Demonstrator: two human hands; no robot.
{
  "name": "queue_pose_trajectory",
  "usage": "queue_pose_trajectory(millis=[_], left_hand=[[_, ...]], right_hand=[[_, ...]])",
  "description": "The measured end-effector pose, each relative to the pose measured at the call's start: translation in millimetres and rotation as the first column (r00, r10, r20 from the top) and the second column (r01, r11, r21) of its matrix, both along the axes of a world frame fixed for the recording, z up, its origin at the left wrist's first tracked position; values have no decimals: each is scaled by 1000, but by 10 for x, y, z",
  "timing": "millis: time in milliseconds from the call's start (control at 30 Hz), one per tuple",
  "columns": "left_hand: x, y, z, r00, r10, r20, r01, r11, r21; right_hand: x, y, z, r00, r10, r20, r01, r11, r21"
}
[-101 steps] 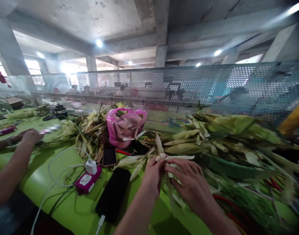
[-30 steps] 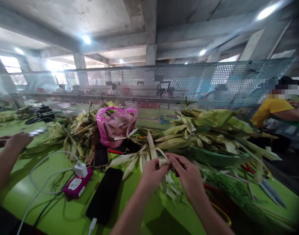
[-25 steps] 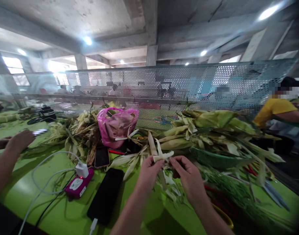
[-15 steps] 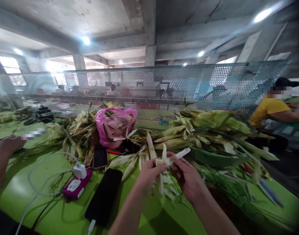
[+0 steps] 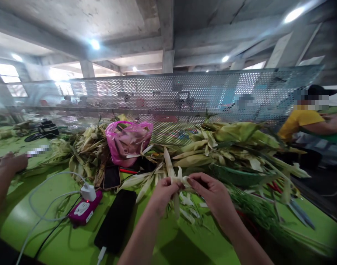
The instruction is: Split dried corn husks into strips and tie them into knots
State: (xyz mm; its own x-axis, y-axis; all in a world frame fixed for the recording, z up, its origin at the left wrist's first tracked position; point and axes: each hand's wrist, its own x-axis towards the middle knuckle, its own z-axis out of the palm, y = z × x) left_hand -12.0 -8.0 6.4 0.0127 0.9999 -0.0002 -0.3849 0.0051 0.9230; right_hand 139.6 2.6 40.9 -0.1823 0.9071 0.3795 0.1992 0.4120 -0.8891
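Note:
Pale strips of corn husk [image 5: 176, 200] cross each other between my two hands above the green table. My left hand [image 5: 165, 192] pinches them from the left, thumb on top, with one strip hanging below the fingers and a short end pointing up. At the right side of the crossing, my right hand [image 5: 209, 187] grips the husk between thumb and fingers. Its fingertips partly hide the strip. Beneath the hands lie small husk scraps [image 5: 192, 213]. Just behind them, a long husk leaf [image 5: 168, 162] leans upward.
Heaped corn husks [image 5: 226, 143] and a pink plastic bag [image 5: 128, 141] line the metal mesh divider [image 5: 162, 95]. Left are a black power bank [image 5: 115, 221], a phone [image 5: 112, 177] and a purple power strip [image 5: 85, 209]. Scissors [image 5: 301, 213] lie right. Another person's hand [image 5: 12, 162] is far left.
My right hand has turned and drawn in its strip, whose free end no longer sticks out to the upper right. My left hand has shifted slightly left, still pinching the husk.

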Motion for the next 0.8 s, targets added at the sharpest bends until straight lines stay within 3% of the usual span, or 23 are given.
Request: queue_pose_trajectory(millis=[167,400,600,800], left_hand=[[-16,12,18,996,-40,-75,45,997,62],[0,-4,51,990,-47,-129,59,994,93],[15,42,-12,986,-72,-152,88,991,102],[3,17,12,967,-42,-252,77,988,130]], right_hand=[[23,5,-13,978,-69,198,23,974,225],[31,-7,-25,943,-141,301,54,958,281],[22,-41,-10,916,-207,342,89,939,331],[15,-42,-16,911,-190,365,69,945,319]])
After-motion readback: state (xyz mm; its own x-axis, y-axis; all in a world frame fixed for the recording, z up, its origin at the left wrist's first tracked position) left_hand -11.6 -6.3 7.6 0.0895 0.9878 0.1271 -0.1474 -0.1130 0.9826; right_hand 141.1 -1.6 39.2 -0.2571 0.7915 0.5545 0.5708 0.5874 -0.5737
